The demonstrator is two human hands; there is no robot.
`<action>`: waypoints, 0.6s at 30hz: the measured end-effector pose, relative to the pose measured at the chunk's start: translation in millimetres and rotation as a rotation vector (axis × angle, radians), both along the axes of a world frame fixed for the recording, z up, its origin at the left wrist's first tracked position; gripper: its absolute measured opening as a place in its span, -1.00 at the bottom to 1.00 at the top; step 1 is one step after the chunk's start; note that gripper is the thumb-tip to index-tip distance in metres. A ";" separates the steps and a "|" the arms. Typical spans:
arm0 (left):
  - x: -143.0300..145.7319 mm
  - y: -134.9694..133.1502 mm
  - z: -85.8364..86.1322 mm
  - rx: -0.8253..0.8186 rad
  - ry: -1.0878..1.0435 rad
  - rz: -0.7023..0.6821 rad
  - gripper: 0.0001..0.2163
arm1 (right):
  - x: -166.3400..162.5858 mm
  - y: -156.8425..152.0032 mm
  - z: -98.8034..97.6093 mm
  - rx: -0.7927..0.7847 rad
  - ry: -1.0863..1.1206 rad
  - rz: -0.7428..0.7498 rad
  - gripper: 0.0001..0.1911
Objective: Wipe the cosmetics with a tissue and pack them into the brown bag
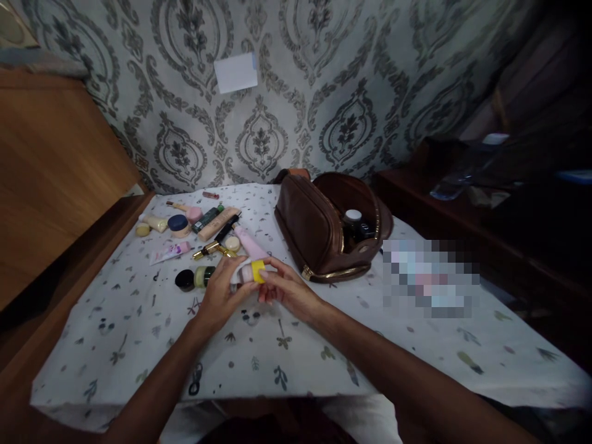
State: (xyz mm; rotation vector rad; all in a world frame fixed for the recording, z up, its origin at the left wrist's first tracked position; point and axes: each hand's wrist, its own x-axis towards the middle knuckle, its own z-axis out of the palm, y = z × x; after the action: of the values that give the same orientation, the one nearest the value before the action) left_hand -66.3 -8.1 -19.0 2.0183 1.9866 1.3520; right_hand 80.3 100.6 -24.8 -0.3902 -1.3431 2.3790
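Both my hands meet over the middle of a table covered by a white leaf-print cloth [139, 320]. My left hand [222, 293] wraps around a small white tube [240, 274]. My right hand [287, 290] pinches the tube's yellow cap [258, 271] with its fingertips. Just right of my hands lies an open brown leather pouch [314, 228] with a gold zip; a dark bottle with a white top [352, 217] shows inside it.
Several cosmetics lie at the left rear of the cloth: a pink tube [250, 243], a blue-lidded jar [178, 223], a black lid [185, 279], a green jar [203, 275], a gold-tipped pencil [217, 237]. A wooden cabinet [50, 185] stands left, a dark side table [462, 203] right, patterned wallpaper behind.
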 end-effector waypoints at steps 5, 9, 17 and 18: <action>-3.0 0.2 -3.9 0.040 0.004 0.045 -0.70 | -0.8 1.0 -2.8 0.004 -0.003 -0.005 -0.50; -0.7 0.1 -6.4 0.087 0.075 0.051 -0.74 | -2.5 0.4 -4.7 -0.034 0.009 -0.078 -0.53; -0.6 -0.9 -5.7 0.185 0.281 0.013 -0.74 | -4.8 1.1 -8.7 -0.206 -0.006 -0.098 -0.60; 0.0 -1.4 -5.3 0.177 0.290 -0.004 -0.74 | -5.3 2.1 -9.0 -0.231 -0.003 -0.102 -0.63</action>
State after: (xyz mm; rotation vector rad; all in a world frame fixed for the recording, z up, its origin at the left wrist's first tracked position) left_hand -66.3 -9.4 -24.3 2.4200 2.0301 1.3461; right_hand 75.0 102.7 -33.8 -0.5140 -1.0253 2.4547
